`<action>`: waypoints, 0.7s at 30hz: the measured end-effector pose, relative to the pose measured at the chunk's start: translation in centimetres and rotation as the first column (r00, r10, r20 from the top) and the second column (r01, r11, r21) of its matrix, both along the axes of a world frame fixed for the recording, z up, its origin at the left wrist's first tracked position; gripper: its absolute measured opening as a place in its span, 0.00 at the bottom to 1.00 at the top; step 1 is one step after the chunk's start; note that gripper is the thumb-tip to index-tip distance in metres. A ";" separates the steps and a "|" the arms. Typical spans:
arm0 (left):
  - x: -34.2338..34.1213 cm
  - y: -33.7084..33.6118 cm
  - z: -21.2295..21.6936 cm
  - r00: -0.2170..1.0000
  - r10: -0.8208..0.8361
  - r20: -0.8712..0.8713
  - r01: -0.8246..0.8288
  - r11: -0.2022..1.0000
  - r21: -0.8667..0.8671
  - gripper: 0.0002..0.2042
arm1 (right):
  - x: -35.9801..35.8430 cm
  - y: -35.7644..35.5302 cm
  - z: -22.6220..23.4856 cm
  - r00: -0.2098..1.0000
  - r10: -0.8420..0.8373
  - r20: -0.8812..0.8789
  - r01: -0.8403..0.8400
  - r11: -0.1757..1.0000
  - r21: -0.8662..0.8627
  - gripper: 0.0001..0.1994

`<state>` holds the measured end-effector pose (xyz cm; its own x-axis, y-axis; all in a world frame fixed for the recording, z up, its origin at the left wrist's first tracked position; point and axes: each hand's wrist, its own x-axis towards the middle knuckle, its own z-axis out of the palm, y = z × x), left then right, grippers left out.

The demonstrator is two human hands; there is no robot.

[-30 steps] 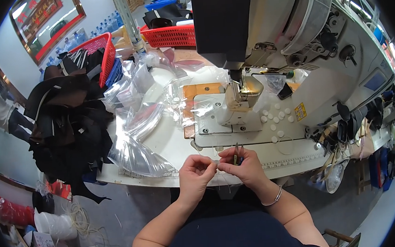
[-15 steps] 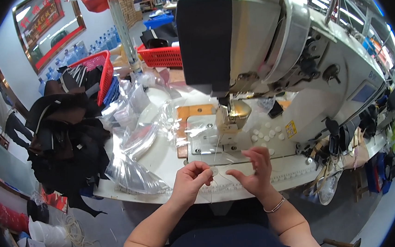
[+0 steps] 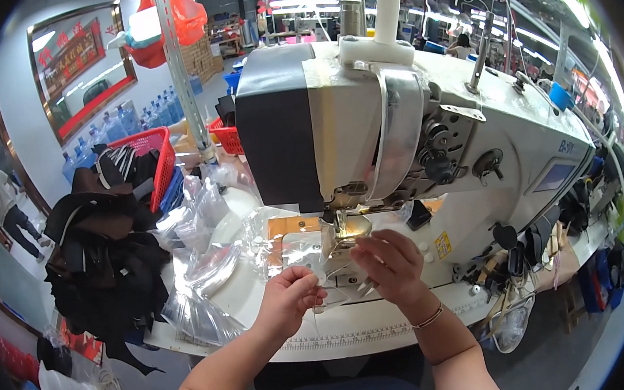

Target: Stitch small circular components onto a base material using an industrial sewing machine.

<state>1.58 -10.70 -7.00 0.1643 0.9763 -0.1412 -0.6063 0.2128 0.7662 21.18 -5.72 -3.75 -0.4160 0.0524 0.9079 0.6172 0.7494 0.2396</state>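
A large white industrial sewing machine (image 3: 409,121) stands on a white table (image 3: 352,331). My left hand (image 3: 290,293) is closed, pinching a thin thread in front of the needle area (image 3: 344,233). My right hand (image 3: 391,266) reaches under the machine head, its fingers curled around small metal snips or tweezers and the thread close to the presser foot. The two hands are a few centimetres apart. What lies between the right fingertips is too small to make out.
Clear plastic bags (image 3: 208,276) lie spread on the table's left part. A heap of dark garments (image 3: 104,248) sits at the left, with red baskets (image 3: 151,153) behind. A person (image 3: 1,205) stands far left. Straps and tools hang at the right edge (image 3: 536,251).
My head has leaned closer, so the machine fills the view. Both hands moved from the table's front edge up to the needle area, drawing the thread along.
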 end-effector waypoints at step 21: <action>-0.2 9.1 5.6 0.901 -0.258 -0.350 0.236 0.966 -0.105 0.08 | 2.2 2.6 0.9 0.989 -0.136 0.054 0.146 0.951 -0.272 0.12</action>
